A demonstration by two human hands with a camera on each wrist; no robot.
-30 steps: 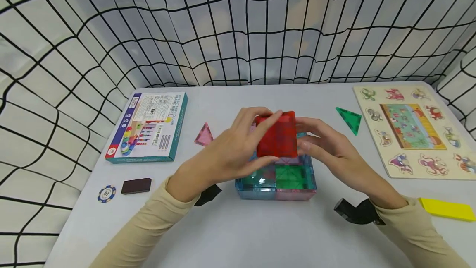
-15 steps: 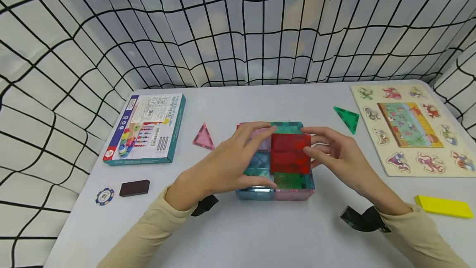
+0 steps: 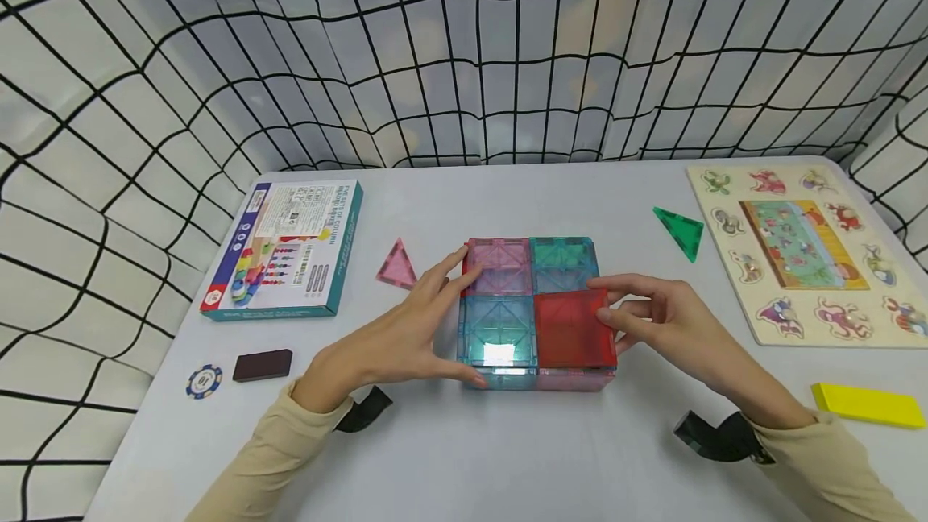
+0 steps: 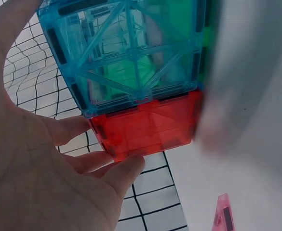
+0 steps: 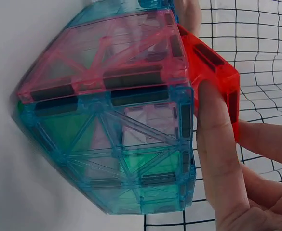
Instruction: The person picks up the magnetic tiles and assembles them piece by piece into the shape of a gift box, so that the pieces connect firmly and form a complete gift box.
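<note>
A low box of see-through magnetic tiles (image 3: 496, 337) sits mid-table, its top bearing pink, teal and blue squares. Over the front right quarter lies a red square magnetic tile (image 3: 573, 330); my right hand (image 3: 656, 316) pinches its right edge between thumb and fingers. The right wrist view has this red tile (image 5: 213, 72) tilted up from the box's top edge. My left hand (image 3: 402, 329) spreads along the box's left side, fingertips on the back left and thumb by the front left corner. A red side tile (image 4: 148, 125) shows beside its fingers in the left wrist view.
A pink triangle tile (image 3: 397, 266) lies left of the box, a green triangle tile (image 3: 681, 232) right. Further out are a boxed toy (image 3: 290, 248), a dark block (image 3: 264, 365), a poker chip (image 3: 205, 381), a wooden puzzle board (image 3: 732, 304) and a yellow block (image 3: 868, 405). Black netting surrounds the table.
The red tile, first held up by the left hand, has come down onto the front right quarter, now pinched by the right hand. The left hand has let go and moved to the box's left side.
</note>
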